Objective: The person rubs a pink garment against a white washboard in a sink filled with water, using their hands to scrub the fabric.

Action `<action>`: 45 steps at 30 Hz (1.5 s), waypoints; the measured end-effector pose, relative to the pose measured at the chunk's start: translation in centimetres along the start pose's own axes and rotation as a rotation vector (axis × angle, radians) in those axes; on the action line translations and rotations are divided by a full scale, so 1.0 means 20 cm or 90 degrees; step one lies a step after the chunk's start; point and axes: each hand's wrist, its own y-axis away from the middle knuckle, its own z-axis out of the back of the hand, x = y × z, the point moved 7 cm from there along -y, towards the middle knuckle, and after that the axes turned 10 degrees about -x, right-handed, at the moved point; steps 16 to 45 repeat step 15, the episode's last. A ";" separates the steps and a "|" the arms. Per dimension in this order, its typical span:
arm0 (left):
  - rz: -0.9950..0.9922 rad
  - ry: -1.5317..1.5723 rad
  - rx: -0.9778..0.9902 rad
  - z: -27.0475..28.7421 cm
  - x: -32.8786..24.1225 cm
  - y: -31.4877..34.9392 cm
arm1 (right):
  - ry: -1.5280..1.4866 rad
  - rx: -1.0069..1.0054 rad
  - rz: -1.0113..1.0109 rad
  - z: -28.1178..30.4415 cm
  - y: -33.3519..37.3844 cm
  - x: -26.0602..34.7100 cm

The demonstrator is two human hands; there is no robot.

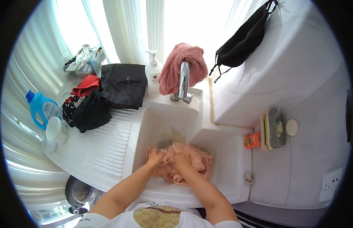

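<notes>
A wet, salmon-pink textured cloth lies bunched in the white sink basin; its folds hide what kind of piece it is. My left hand grips the cloth at its left edge, with the fingers curled into it. Close beside it, my right hand is sunk into the middle of the bundle, and its fingers are partly covered by folds. A little murky water shows behind the cloth. Above the basin stands a chrome faucet with a fluffy pink towel draped over it.
Left of the basin is a ribbed washboard. Beyond it lie folded dark trousers, black clothes and a red cloth. A white pump bottle and blue detergent bottle stand nearby. A black mask hangs at right.
</notes>
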 end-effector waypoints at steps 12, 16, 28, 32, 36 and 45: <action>0.273 0.382 0.338 -0.20 -0.28 0.27 | -1.088 0.165 0.007 0.53 0.26 0.12; 0.230 0.419 0.347 -0.28 -0.07 0.08 | -1.277 0.182 -0.028 0.50 0.20 0.01; 0.230 0.419 0.347 -0.28 -0.07 0.08 | -1.277 0.182 -0.028 0.50 0.20 0.01; 0.230 0.419 0.347 -0.28 -0.07 0.08 | -1.277 0.182 -0.028 0.50 0.20 0.01; 0.230 0.419 0.347 -0.28 -0.07 0.08 | -1.277 0.182 -0.028 0.50 0.20 0.01; 0.230 0.419 0.347 -0.28 -0.07 0.08 | -1.277 0.182 -0.028 0.50 0.20 0.01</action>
